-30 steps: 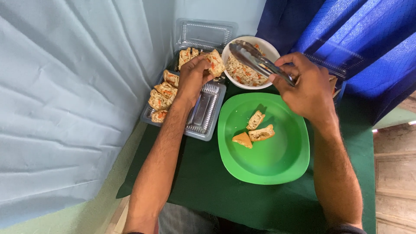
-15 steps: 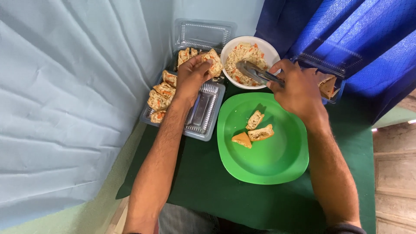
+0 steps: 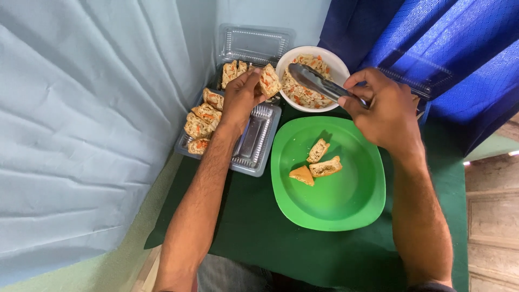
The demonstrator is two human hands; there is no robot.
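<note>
My left hand (image 3: 241, 97) holds a stuffed tofu pocket (image 3: 268, 80) above the clear plastic tray (image 3: 258, 141), close to the white bowl's rim. My right hand (image 3: 381, 111) grips metal tongs (image 3: 316, 82) whose tips reach into the white bowl (image 3: 335, 62) of shredded vegetable filling (image 3: 305, 92). Several filled pieces (image 3: 201, 120) line the tray's left side. A green plate (image 3: 351, 189) in front of the bowl carries three cut tofu pieces (image 3: 318, 162).
A second clear container (image 3: 254, 46) stands open behind the tray. A pale blue cloth (image 3: 92, 108) hangs on the left and a blue curtain (image 3: 432, 43) at the back right. Everything rests on a dark green tabletop (image 3: 254, 232).
My right hand has moved left and lowered the tongs into the bowl. My left hand has lifted the tofu pocket slightly toward the bowl.
</note>
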